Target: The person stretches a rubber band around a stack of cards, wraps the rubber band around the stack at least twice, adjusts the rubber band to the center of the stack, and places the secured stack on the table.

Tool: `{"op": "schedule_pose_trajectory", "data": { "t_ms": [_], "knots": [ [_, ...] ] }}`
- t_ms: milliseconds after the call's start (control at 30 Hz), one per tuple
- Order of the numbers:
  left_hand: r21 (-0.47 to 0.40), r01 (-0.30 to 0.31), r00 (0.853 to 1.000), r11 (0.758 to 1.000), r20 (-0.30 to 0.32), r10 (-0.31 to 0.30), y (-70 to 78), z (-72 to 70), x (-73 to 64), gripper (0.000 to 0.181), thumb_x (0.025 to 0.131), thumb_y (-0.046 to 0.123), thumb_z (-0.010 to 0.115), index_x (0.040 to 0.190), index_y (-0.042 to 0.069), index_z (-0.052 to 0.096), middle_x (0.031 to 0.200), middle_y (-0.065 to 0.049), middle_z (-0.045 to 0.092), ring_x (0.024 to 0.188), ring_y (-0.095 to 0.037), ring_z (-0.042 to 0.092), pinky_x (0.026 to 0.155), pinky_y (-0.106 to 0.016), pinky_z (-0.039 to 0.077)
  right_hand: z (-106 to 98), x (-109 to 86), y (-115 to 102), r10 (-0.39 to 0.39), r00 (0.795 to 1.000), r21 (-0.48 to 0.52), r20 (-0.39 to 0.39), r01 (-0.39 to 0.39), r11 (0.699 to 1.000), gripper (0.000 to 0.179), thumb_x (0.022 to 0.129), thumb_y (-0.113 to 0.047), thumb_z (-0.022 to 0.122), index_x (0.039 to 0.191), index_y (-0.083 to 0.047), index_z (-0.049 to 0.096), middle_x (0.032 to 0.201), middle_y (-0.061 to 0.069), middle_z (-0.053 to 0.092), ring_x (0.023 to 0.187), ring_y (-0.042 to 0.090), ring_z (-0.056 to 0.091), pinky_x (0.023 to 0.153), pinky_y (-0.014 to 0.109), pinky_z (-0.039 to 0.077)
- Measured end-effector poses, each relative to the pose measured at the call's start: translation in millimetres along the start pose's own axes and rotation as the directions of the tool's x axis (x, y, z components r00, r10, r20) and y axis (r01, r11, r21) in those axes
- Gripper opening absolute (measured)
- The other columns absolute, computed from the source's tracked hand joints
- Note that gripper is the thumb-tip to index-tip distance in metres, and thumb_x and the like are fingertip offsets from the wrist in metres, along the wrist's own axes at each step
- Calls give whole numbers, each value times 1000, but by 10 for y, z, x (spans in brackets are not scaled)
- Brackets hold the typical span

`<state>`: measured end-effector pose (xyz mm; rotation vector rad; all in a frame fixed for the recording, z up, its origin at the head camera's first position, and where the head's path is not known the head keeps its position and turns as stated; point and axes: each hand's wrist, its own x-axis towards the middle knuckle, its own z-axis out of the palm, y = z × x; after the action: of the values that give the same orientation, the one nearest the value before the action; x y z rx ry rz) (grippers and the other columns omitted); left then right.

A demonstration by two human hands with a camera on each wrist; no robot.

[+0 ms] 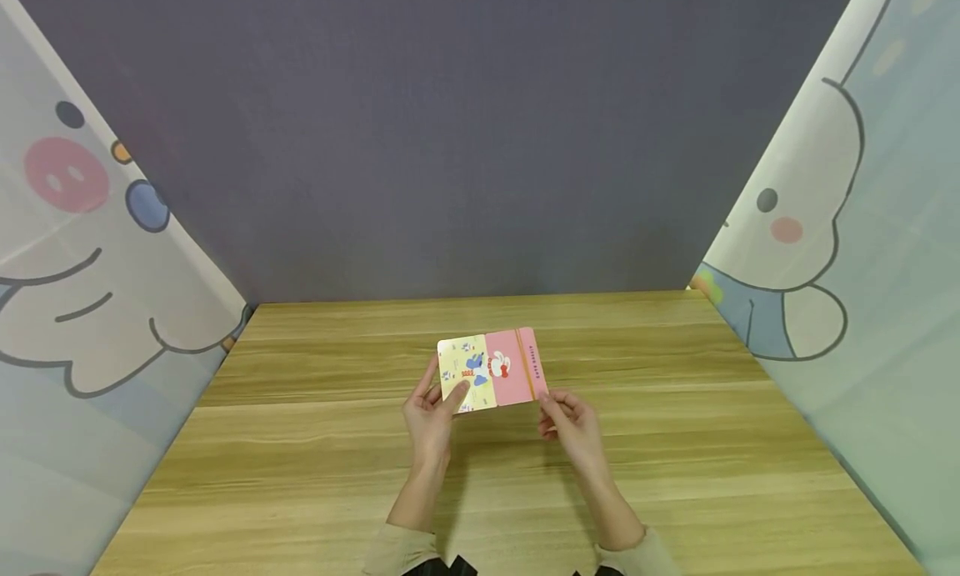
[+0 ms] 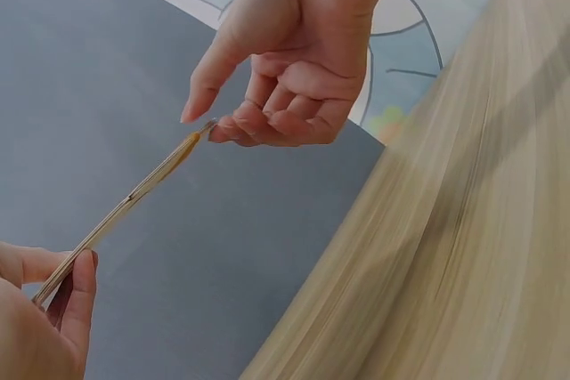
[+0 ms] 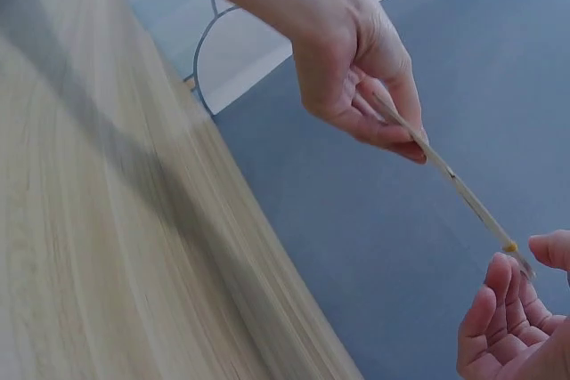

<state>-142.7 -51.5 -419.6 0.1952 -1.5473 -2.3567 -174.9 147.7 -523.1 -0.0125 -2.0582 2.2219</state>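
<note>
A small notebook (image 1: 512,368) with a yellow half and a pink half, cartoon figures and an orange elastic band is held above the table. My left hand (image 1: 430,422) grips its yellow end, thumb on top and fingers beneath. By the pink end is my right hand (image 1: 573,430), its fingertips at the edge near the band. In the right wrist view a small gap shows between the right thumb (image 3: 552,249) and the notebook (image 3: 472,198). Edge-on in the left wrist view, the notebook (image 2: 134,198) looks thin and tilted.
A wood-grain table (image 1: 315,459) lies beneath both hands. Behind it rises a dark grey panel (image 1: 465,142). Pale curtains with cartoon animals hang on the left (image 1: 75,309) and right (image 1: 862,376).
</note>
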Motion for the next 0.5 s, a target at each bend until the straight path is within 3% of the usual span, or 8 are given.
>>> {"op": "schedule_pose_trajectory", "data": {
  "t_ms": [33, 67, 300, 333, 500],
  "knots": [
    [3, -1, 1000, 1000, 2, 0, -4, 0, 6, 59, 75, -6, 66, 129, 5, 45, 94, -23, 62, 76, -20, 65, 63, -26, 55, 8, 13, 22, 24, 1000, 6, -5, -24, 1000, 41, 81, -38, 62, 98, 0, 57, 81, 23, 58, 58, 20, 58, 50, 33, 53],
    [7, -2, 1000, 1000, 4, 2, -9, -2, 11, 59, 75, -6, 66, 129, 5, 45, 94, -23, 62, 75, -20, 65, 63, -26, 55, 29, -33, -90, 1, 1000, 35, 20, -1, 999, 38, 83, -34, 61, 96, 1, 57, 79, 21, 58, 58, 20, 57, 49, 31, 52],
    [13, -17, 1000, 1000, -18, 17, -38, 9, 25, 58, 74, -8, 66, 128, 6, 47, 95, -24, 61, 76, -21, 65, 63, -27, 55, 82, -84, -181, -3, 999, 85, 52, -1, 996, 37, 86, -27, 59, 95, 8, 54, 75, 16, 59, 55, 13, 56, 45, 24, 50],
    [16, -22, 1000, 1000, -20, 23, -43, 12, 23, 58, 74, -8, 65, 128, 6, 47, 95, -25, 61, 76, -21, 65, 64, -28, 54, 98, -129, -290, -29, 997, 112, 67, 22, 993, 32, 86, -23, 59, 92, 8, 55, 73, 14, 59, 54, 13, 55, 45, 23, 50],
    [56, -80, 996, 995, -22, 81, -67, 19, 18, 57, 74, -7, 66, 127, 4, 47, 94, -25, 61, 71, -14, 64, 60, -21, 54, 112, -118, -238, -37, 998, 128, 53, 30, 991, 30, 86, -19, 59, 89, 10, 55, 71, 16, 59, 52, 14, 54, 43, 24, 49]
  ]
}}
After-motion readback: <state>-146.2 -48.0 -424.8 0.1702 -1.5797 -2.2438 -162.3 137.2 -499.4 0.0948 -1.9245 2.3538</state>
